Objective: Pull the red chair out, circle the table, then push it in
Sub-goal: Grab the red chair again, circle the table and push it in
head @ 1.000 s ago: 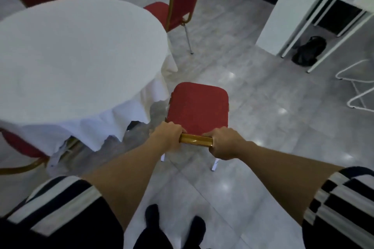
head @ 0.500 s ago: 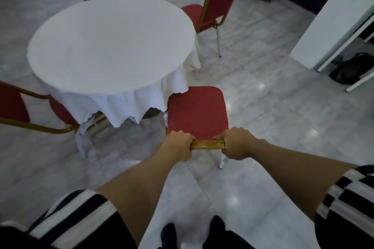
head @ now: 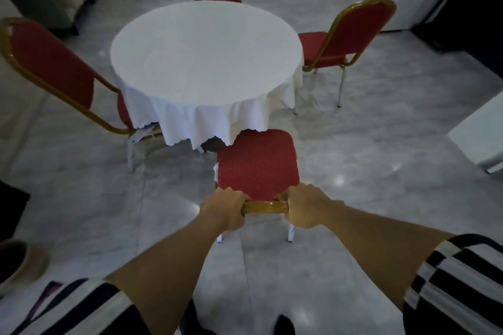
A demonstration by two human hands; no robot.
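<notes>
Both hands, left (head: 227, 208) & right (head: 306, 205), clenched on gold top rail of red padded chair (head: 257, 163); seat front tucked under cloth at 6 o'clock of round white-clothed table (head: 205, 54).

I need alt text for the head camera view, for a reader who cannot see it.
Both hands, left hand and right hand, grip the gold top rail of a red chair facing a round table with a white cloth. Three more red chairs stand around it.
</notes>
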